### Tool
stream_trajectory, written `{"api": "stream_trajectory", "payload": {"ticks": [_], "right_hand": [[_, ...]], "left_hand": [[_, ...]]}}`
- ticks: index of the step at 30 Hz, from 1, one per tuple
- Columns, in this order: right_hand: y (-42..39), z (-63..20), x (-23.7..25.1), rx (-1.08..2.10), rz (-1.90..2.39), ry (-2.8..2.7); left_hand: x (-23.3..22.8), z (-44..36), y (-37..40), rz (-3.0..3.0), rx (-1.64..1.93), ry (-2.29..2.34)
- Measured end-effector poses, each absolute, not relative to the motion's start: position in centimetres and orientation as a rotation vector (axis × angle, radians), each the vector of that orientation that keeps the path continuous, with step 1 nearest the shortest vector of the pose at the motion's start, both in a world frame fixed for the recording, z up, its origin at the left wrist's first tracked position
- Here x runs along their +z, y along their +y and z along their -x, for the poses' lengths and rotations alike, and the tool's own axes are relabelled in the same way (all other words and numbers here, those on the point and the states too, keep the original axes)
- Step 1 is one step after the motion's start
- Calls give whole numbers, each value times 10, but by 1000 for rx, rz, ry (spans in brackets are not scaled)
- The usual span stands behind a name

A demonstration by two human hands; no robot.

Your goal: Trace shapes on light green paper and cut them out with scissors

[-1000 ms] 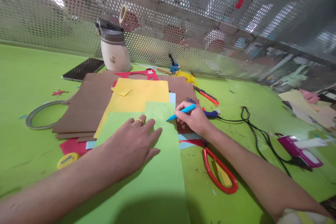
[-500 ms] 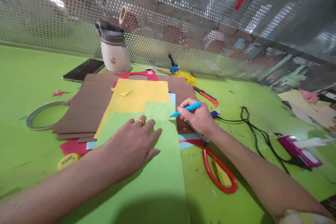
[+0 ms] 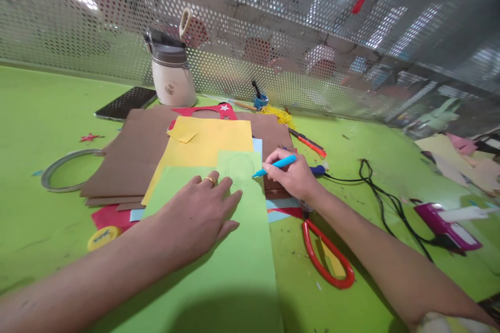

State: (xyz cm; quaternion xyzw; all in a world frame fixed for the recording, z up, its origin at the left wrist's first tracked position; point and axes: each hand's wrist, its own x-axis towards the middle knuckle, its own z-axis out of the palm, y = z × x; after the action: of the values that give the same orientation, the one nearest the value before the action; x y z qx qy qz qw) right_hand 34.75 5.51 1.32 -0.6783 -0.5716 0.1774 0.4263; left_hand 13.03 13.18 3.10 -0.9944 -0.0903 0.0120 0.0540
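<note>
My left hand lies flat with its fingers spread on a green sheet of paper, a gold ring on one finger. Just beyond its fingertips is a smaller square of green paper with a faint round outline drawn on it. My right hand pinches a blue marker, whose tip meets the paper at the right of that outline. Under the green sheet lie yellow paper and a stack of brown paper. Red-handled scissors rest below my right wrist, their blades partly hidden.
A white bottle and a phone stand and lie at the back left. At left are a grey ring and a yellow disc. A purple device with a black cord lies at right. A perforated metal panel closes the back.
The marker has shifted very slightly, with its rear end a little lower and further left. My left hand stays in place on the paper. The whole view has moved slightly.
</note>
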Motion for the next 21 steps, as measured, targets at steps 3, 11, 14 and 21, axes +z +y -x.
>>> {"api": "stream_trajectory", "payload": {"ticks": [3,11,14,21], "right_hand": [[55,-346,14,447,1698,-1436],[55,-344,14,452,1703,-1448],[55,-344,13,445,1708,-1444],[54,-344,13,452,1707,-1454]], "left_hand": [[32,-131,132,3020,33,-275],[33,-130,131,3018,55,-275],[32,-130,131,3018,53,-275],[34,-132,131,3019,64,-272]]}}
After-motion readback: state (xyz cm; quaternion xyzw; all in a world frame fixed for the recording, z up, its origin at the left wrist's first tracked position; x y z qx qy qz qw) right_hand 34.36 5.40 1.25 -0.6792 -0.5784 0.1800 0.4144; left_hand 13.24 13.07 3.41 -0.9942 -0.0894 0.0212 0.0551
